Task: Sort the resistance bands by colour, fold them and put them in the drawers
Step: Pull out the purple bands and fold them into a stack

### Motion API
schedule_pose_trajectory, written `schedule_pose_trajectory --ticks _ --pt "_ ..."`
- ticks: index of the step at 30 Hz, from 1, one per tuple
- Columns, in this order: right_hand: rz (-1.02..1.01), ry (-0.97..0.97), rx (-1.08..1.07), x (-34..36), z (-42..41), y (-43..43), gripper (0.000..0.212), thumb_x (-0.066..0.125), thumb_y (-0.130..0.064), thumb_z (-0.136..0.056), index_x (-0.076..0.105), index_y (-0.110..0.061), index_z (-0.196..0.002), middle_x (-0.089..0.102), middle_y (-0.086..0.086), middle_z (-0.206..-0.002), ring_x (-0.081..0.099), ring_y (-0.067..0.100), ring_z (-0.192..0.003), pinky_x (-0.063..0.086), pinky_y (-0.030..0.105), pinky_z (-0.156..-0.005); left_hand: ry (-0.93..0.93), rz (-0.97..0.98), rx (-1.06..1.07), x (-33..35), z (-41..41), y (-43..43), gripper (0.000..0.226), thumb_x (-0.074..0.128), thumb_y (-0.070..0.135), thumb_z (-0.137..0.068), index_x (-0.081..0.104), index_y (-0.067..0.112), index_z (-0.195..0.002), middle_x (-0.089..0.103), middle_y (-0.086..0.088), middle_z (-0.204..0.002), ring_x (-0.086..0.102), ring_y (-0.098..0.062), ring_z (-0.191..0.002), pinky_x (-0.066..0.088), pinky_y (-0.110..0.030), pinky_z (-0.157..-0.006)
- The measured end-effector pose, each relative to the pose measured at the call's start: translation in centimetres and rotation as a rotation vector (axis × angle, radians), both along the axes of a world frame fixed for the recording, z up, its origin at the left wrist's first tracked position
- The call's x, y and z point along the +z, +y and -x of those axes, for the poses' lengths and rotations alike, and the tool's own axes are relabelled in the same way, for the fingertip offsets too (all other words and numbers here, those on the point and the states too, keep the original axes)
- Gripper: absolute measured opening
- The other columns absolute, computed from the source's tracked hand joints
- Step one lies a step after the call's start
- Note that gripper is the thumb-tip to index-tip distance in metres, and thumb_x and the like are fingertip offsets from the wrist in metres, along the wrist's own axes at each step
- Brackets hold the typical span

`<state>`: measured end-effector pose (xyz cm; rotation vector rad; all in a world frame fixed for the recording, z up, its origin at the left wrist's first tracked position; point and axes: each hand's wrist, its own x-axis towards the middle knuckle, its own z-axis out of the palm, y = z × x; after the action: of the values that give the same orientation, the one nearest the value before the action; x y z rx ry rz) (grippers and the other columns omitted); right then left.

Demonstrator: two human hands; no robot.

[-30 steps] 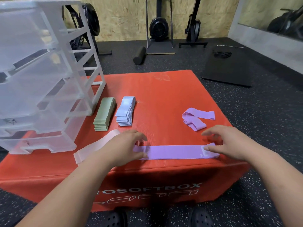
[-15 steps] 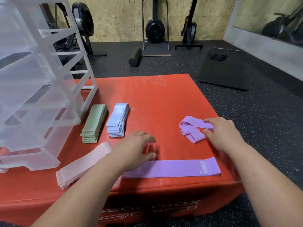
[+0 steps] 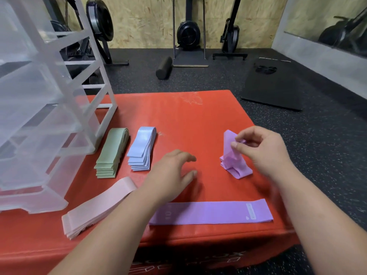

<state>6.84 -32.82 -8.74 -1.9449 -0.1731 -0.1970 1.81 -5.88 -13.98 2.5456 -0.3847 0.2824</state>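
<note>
My right hand point(image 3: 262, 149) pinches the top of a crumpled purple band point(image 3: 233, 157) and holds it up; its lower end still rests on the red soft box point(image 3: 198, 120). My left hand point(image 3: 172, 173) hovers open over the box's middle, holding nothing. A flat purple band point(image 3: 210, 213) lies along the near edge. A pink stack point(image 3: 99, 209) lies at the near left, partly under my left forearm. Green point(image 3: 111, 153) and blue point(image 3: 142, 150) stacks lie beside the clear plastic drawer unit point(image 3: 43, 116) at the left.
The drawer unit stands on the box's left part, its drawers pulled partly out. Beyond the box are a speckled black floor, a black mat point(image 3: 276, 84), a foam roller point(image 3: 163, 70) and gym machines along the plywood wall.
My right hand left the flat purple band, reached to the crumpled purple band and lifted its end. My left hand came off the flat band and now hovers farther in.
</note>
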Motion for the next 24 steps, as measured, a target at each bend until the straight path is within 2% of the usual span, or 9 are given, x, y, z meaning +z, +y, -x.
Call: schedule_pose_trajectory --ticks 3,6,8,10,14,19,21,22,24 --pt "-0.245 0.014 0.185 2.0 1.5 1.4 0.033 0.084 0.006 -0.079 0.07 -0.009 -0.105 0.075 0.005 -0.099 0.071 0.013 -0.092 0.06 0.025 -0.087 -0.024 0.253 0.019 1.1 0.4 -0.4 0.045 0.074 0.037 -0.097 0.061 0.031 -0.139 0.062 0.016 -0.132 0.061 -0.001 -0.112 0.053 -0.031 -0.097" --pt "-0.341 0.07 0.315 2.9 2.8 2.4 0.045 0.082 0.007 -0.079 0.067 -0.01 -0.119 0.074 0.015 -0.106 0.071 0.019 -0.098 0.059 0.027 -0.086 0.047 0.494 -0.043 2.9 1.2 -1.2 0.056 0.074 0.034 -0.099 0.052 0.031 -0.151 0.059 0.022 -0.146 0.056 0.001 -0.13 0.05 -0.025 -0.103" --pt "-0.361 0.081 0.364 3.3 3.6 3.1 0.048 0.081 0.006 -0.08 0.068 -0.013 -0.122 0.075 0.018 -0.108 0.071 0.022 -0.101 0.059 0.03 -0.088 0.122 0.613 -0.112 4.0 1.6 -1.7 0.052 0.072 0.029 -0.102 0.054 0.027 -0.15 0.062 0.018 -0.146 0.056 0.0 -0.135 0.048 -0.03 -0.109" --pt "-0.387 0.072 0.4 3.6 4.1 3.8 0.048 0.081 0.004 -0.08 0.068 -0.013 -0.123 0.074 0.019 -0.111 0.071 0.023 -0.104 0.059 0.032 -0.092 0.178 0.698 -0.165 4.6 1.9 -1.9 0.039 0.07 0.02 -0.103 0.062 0.019 -0.141 0.071 0.01 -0.136 0.063 -0.006 -0.13 0.05 -0.034 -0.111" --pt "-0.472 0.041 0.391 4.2 4.5 4.6 0.045 0.078 0.004 -0.081 0.069 -0.014 -0.121 0.073 0.009 -0.108 0.069 0.019 -0.104 0.056 0.032 -0.093 0.23 0.727 -0.176 4.8 2.2 -1.7 0.023 0.075 0.009 -0.098 0.072 0.009 -0.121 0.079 -0.002 -0.117 0.073 -0.019 -0.116 0.057 -0.035 -0.103" --pt "-0.595 -0.009 0.313 4.4 3.8 4.8 0.043 0.065 0.016 -0.089 0.068 -0.015 -0.119 0.076 0.008 -0.113 0.07 0.021 -0.113 0.054 0.036 -0.105 0.423 0.614 -0.214 3.5 1.9 -0.9 0.03 0.083 0.031 -0.092 0.075 0.007 -0.109 0.077 -0.018 -0.11 0.067 -0.016 -0.093 0.056 -0.059 -0.097" --pt "-0.63 -0.024 0.235 4.1 3.2 4.4 0.043 0.064 0.017 -0.09 0.068 -0.015 -0.119 0.077 0.006 -0.111 0.069 0.02 -0.112 0.055 0.035 -0.102 0.441 0.599 -0.19 3.0 1.6 -0.5 0.035 0.083 0.036 -0.09 0.071 0.005 -0.102 0.077 -0.011 -0.096 0.062 -0.016 -0.084 0.058 -0.051 -0.084" --pt "-0.631 -0.032 0.194 3.8 2.8 4.1 0.044 0.064 0.017 -0.09 0.069 -0.016 -0.119 0.076 0.005 -0.111 0.069 0.02 -0.112 0.054 0.035 -0.102 0.428 0.595 -0.177 2.9 1.4 -0.1 0.034 0.083 0.034 -0.09 0.067 0.004 -0.097 0.072 -0.006 -0.088 0.059 -0.016 -0.08 0.053 -0.045 -0.078" --pt "-0.631 -0.047 0.125 3.1 2.0 3.3 0.044 0.064 0.015 -0.091 0.069 -0.016 -0.121 0.075 0.006 -0.113 0.068 0.02 -0.112 0.053 0.039 -0.104 0.425 0.597 -0.173 2.8 1.2 0.5 0.025 0.083 0.023 -0.092 0.064 0.008 -0.098 0.074 -0.006 -0.086 0.062 -0.016 -0.078 0.051 -0.04 -0.075"
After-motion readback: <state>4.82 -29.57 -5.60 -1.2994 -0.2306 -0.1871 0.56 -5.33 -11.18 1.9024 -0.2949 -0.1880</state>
